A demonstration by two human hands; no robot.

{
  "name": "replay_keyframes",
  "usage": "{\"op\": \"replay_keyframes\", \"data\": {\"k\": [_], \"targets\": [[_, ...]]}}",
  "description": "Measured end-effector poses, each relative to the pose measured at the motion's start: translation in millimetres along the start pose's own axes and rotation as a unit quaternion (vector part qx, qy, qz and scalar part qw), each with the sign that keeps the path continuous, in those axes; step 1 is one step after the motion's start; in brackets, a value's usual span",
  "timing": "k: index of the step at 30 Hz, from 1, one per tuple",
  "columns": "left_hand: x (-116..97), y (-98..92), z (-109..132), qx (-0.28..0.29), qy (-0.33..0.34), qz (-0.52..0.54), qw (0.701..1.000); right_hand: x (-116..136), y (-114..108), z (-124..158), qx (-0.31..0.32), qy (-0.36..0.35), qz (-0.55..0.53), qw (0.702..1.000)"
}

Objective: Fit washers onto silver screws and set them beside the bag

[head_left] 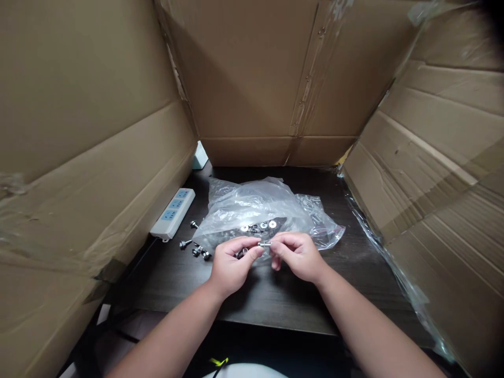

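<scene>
Pinched over the bench, midway between its left and right edges and nearer its front edge than its back: a small metal fastener. At its left end, the thumb and forefinger of the left hand, closed to a narrow pinch; at its right end, the right hand, closed in much the same way, with lower fingers curled loosely. Too small to tell whether a nut or washer sits on the shank. Just behind the left fingers, partly hidden, more dark metal pieces; no telling whether held in the palm or lying on the bench. Toward the left edge, a loose scatter of bolts, seemingly with parts already fitted below the heads, so probably to be counted as done. Beyond the fingertips, toward the back edge, a crumpled clear plastic bag, with flat washers and darker small hardware showing at its near side, probably to be counted as left. By that reckoning, early on, with only a handful out and one in work; impossible to count exactly through the film. Along the left edge, a white power strip, well apart from the hands. Around the back and both sides, cardboard walls.
</scene>
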State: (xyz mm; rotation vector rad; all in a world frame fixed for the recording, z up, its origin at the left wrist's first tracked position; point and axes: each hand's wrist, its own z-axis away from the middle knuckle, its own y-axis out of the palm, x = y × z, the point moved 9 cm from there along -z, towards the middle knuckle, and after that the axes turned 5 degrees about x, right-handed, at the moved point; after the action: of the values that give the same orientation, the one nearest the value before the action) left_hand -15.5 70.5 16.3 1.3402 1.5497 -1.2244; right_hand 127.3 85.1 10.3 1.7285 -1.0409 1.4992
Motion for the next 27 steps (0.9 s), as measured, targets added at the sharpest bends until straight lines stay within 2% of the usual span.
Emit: {"op": "replay_keyframes", "data": {"k": [2, 5, 9, 12, 15, 20, 24, 27], "targets": [[-1.5, 0.4, 0.0, 0.003, 0.006, -0.003, 1.0, -10.3, 0.3, -0.8, 0.003, 0.041, -0.002, 0.999], [-1.1, -0.7, -0.1, -0.002, 0.01, -0.001, 1.0, -21.2, -1.9, -0.7, 0.001, 0.078, -0.063, 0.995], [0.0, -3.6, -0.4, -0.016, 0.018, -0.002, 1.0, -6.8, -5.5, 0.0, 0.009, 0.004, -0.068, 0.998], [-0.1, -4.0, -0.5, -0.017, 0.023, 0.0, 1.0, 9.8, -7.4, 3.0, 0.002, -0.068, -0.019, 0.998], [-0.4, -1.8, -0.2, -0.004, 0.02, 0.001, 1.0, 18.9, -6.7, 4.2, -0.005, -0.091, 0.034, 0.995], [-0.1, 1.8, 1.1, 0.012, 0.009, -0.003, 1.0, 18.3, -2.9, 1.0, 0.006, -0.07, 0.114, 0.991], [0.7, 0.0, 0.7, 0.002, 0.007, 0.0, 1.0, -0.3, -8.1, -0.8, 0.0, 0.005, 0.051, 0.999], [0.2, -3.5, 0.2, -0.016, 0.014, 0.001, 1.0, -0.2, -11.1, 0.3, -0.012, -0.007, -0.002, 1.0]]}}
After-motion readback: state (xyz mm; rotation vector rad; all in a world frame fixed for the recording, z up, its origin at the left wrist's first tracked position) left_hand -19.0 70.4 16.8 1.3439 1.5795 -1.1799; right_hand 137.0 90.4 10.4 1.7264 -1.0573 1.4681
